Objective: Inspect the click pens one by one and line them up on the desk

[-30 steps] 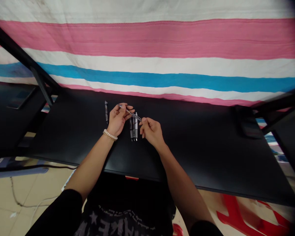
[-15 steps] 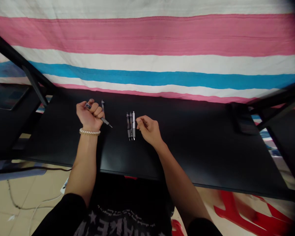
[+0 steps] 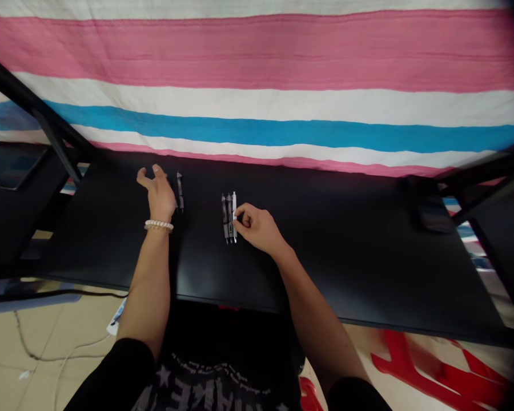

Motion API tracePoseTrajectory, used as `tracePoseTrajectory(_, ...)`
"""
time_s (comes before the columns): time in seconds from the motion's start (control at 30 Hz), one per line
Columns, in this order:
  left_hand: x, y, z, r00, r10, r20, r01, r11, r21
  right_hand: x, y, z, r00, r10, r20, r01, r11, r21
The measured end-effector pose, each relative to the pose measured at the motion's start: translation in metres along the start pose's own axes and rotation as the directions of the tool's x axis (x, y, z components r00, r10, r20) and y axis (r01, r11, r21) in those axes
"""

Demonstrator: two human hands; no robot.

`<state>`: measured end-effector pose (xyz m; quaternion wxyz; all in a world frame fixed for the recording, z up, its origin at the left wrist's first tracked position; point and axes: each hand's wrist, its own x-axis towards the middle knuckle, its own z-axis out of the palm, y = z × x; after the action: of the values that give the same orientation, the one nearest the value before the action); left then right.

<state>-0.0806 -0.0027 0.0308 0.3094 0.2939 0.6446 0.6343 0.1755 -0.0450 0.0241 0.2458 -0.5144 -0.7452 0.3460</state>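
Note:
My left hand [image 3: 159, 196] is open, fingers spread, just above the black table [image 3: 325, 251] at its far left. It wears a bead bracelet [image 3: 158, 225]. A dark pen [image 3: 180, 191] lies right beside its fingers. Three pens [image 3: 227, 218] lie side by side in a row near the middle. The rightmost of them is a white pen [image 3: 234, 203]. My right hand [image 3: 259, 229] rests on the table with thumb and forefinger pinched on that white pen's lower half.
A pink, white and blue striped cloth [image 3: 282, 85] hangs behind the table. Black frame bars [image 3: 47, 123] slant at left and right. A dark flat object [image 3: 428, 211] lies at the right. A red plastic stool [image 3: 428, 371] and a cable [image 3: 47, 357] are on the floor.
My left hand carried a pen from the middle to the left, set it down by the lone pen and opened. My right hand moved onto the white pen.

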Motion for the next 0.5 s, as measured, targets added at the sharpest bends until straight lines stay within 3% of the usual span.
tracePoseTrajectory(0.17, -0.009, -0.009, 0.005, 0.979, 0.206, -0.015, -0.198, 0.957, 0.211, 0.000, 0.001, -0.002, 0.998, -0.031, 0.055, 0.036, 0.994, -0.105)
tracePoseTrajectory(0.37, -0.014, -0.011, 0.012, 0.912, 0.410, -0.005, -0.388, 0.868, 0.310, 0.001, 0.005, -0.002, 0.998, -0.022, -0.066, 0.006, 0.973, -0.232)
tracePoseTrajectory(0.43, -0.018, -0.009, 0.016, 0.903, 0.430, 0.003, -0.414, 0.867, 0.277, 0.003, 0.009, -0.002, 0.991, 0.003, -0.135, -0.030, 0.980, -0.197)
tracePoseTrajectory(0.5, -0.024, -0.007, 0.021, 0.927, 0.369, 0.066, -0.375, 0.912, 0.167, 0.004, 0.011, 0.000, 0.973, 0.033, -0.230, -0.049, 0.997, -0.062)
